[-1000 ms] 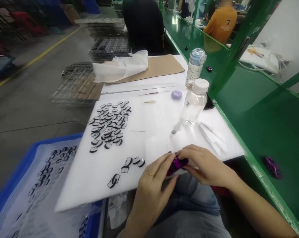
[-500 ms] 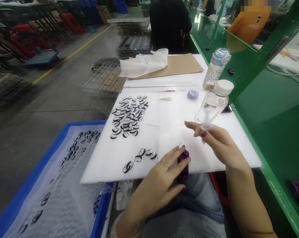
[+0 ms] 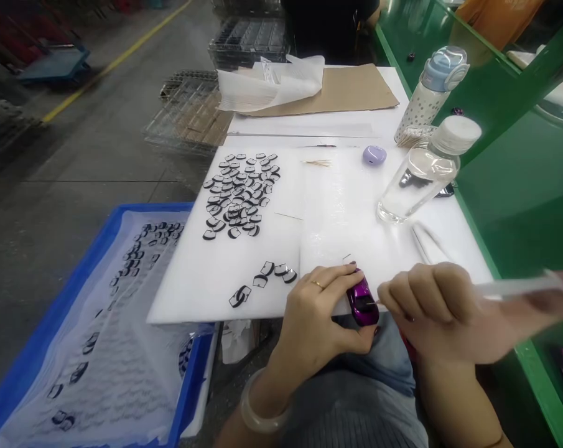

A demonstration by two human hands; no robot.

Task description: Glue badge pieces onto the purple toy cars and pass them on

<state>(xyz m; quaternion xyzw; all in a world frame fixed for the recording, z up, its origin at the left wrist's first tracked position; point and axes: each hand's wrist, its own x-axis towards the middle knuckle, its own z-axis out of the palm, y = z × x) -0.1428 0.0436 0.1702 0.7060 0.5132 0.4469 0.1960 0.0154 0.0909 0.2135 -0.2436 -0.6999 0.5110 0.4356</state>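
Note:
My left hand is closed round a shiny purple toy car body at the near edge of the white board. My right hand is pinched on a thin clear stick-like tool, whose tip sits at the car. Part of the tool is smeared by motion. A few black-and-white window pieces lie just left of my left hand. A dense cluster of the same pieces lies farther back on the board.
A clear bottle leans at the right of the board, with a spotted blue-lidded bottle and a lilac case behind. A blue crate with more pieces stands at lower left. A green bench runs along the right. Cardboard lies at the back.
My right hand came down from above the board to the car, now holding a thin clear tool. My left hand closed round the car and turned it. The view tilted downward.

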